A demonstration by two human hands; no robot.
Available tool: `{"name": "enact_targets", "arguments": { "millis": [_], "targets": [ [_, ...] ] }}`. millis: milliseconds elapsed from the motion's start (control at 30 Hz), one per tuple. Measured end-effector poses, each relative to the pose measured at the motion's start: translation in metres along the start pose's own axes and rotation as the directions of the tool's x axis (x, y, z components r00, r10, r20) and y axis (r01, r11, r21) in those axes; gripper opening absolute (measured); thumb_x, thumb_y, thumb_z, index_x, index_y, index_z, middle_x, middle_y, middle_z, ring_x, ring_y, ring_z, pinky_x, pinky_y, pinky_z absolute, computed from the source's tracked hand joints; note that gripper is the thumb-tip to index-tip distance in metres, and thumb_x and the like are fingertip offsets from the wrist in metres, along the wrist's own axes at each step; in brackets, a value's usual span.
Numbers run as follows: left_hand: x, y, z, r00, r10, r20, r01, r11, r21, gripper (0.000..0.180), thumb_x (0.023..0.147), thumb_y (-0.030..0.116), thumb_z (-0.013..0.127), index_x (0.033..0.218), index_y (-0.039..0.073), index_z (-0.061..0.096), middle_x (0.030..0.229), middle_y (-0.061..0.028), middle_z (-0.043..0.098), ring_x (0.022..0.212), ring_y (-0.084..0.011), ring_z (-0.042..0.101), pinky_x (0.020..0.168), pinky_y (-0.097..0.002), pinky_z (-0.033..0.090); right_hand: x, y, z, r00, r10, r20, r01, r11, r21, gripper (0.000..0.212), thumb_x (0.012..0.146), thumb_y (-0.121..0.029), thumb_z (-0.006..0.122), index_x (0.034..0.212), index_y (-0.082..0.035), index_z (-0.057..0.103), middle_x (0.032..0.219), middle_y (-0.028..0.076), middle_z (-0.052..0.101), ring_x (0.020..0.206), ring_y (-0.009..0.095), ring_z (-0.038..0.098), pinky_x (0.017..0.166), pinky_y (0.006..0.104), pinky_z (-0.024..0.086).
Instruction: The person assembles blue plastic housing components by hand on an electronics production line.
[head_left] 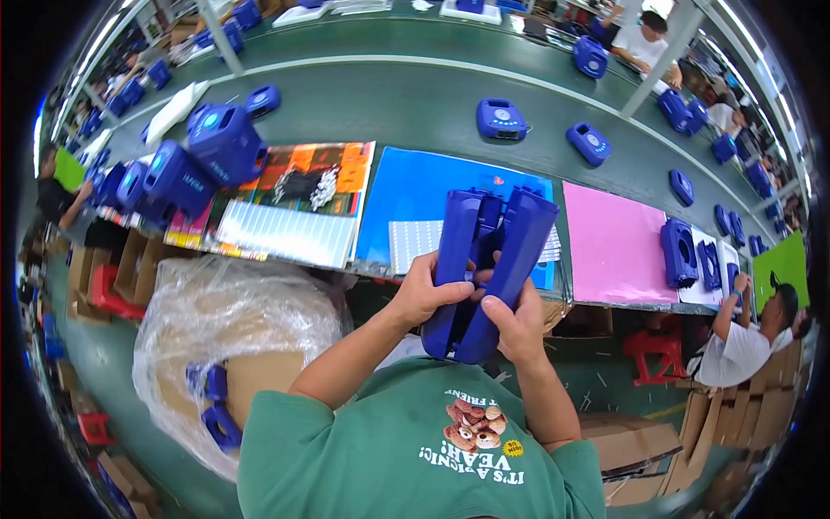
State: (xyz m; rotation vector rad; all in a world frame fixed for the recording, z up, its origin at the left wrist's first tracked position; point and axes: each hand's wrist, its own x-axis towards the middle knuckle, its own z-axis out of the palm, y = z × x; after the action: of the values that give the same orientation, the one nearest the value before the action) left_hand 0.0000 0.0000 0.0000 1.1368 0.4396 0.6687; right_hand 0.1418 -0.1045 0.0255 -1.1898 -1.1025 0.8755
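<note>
In front of my chest I hold a blue plastic housing, tilted, its two halves spread at the far end and close together near my shirt. My left hand (427, 294) grips the left half (458, 229), thumb on the inner edge. My right hand (517, 327) is closed round the right half (529, 227), thumb on its outside. Some fingertips reach into the gap between the halves; what they touch inside is hidden. Beneath the housing lies a blue sheet (402, 186) with a white label sheet (406, 246) on it.
Assembled blue units (225, 143) stand at left, beside small metal parts (324, 186) and a white label sheet (290, 232). A pink mat (609, 242) and a blue shell (679, 251) lie right. Blue units (501, 119) sit on the green belt. A plastic-lined carton (259, 329) stands below left.
</note>
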Motion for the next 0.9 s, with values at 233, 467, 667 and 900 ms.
{"name": "enact_targets", "arguments": {
  "millis": [233, 467, 667, 900],
  "targets": [
    [0.057, 0.024, -0.031, 0.981, -0.111, 0.162, 0.098, 0.991, 0.087, 0.057, 0.068, 0.028, 0.078, 0.110, -0.003, 0.055, 0.082, -0.0020, 0.059, 0.075, -0.0088, 0.054, 0.068, -0.0243, 0.043, 0.049, 0.015, 0.002, 0.982, 0.160, -0.104, -0.143, 0.977, 0.157, 0.050, 0.080, -0.011, 0.066, 0.122, 0.001, 0.045, 0.108, 0.009, 0.058, 0.099, 0.015, 0.055, 0.088, 0.0299, 0.044],
    [0.091, 0.023, -0.071, 0.941, -0.103, 0.323, 0.059, 0.988, 0.144, 0.063, 0.067, 0.027, 0.079, 0.114, -0.004, 0.051, 0.092, -0.0084, 0.063, 0.085, -0.0130, 0.056, 0.079, -0.0270, 0.044, 0.060, 0.028, -0.002, 0.986, 0.129, -0.107, -0.128, 0.992, 0.013, 0.055, 0.073, -0.014, 0.073, 0.119, 0.000, 0.044, 0.104, 0.012, 0.060, 0.093, 0.016, 0.057, 0.084, 0.0300, 0.046],
    [0.110, 0.016, -0.089, 0.939, -0.023, 0.344, 0.009, 0.999, 0.042, 0.060, 0.072, 0.026, 0.077, 0.116, -0.002, 0.048, 0.098, -0.0117, 0.062, 0.093, -0.0159, 0.057, 0.085, -0.0315, 0.044, 0.082, -0.014, -0.020, 0.888, 0.172, -0.427, -0.057, 0.961, 0.269, 0.054, 0.091, -0.030, 0.048, 0.128, 0.007, 0.034, 0.116, 0.026, 0.052, 0.094, 0.028, 0.060, 0.084, 0.0371, 0.049],
    [0.114, -0.006, -0.076, 0.935, 0.027, 0.353, -0.036, 0.999, 0.018, 0.062, 0.072, 0.026, 0.076, 0.119, -0.002, 0.046, 0.107, -0.0154, 0.061, 0.105, -0.0211, 0.056, 0.094, -0.0354, 0.041, 0.110, -0.032, -0.018, 0.883, 0.298, -0.363, 0.199, 0.464, 0.863, 0.055, 0.096, -0.036, 0.036, 0.137, 0.001, 0.031, 0.128, 0.030, 0.043, 0.125, 0.040, 0.040, 0.089, 0.0420, 0.050]
  ]
}}
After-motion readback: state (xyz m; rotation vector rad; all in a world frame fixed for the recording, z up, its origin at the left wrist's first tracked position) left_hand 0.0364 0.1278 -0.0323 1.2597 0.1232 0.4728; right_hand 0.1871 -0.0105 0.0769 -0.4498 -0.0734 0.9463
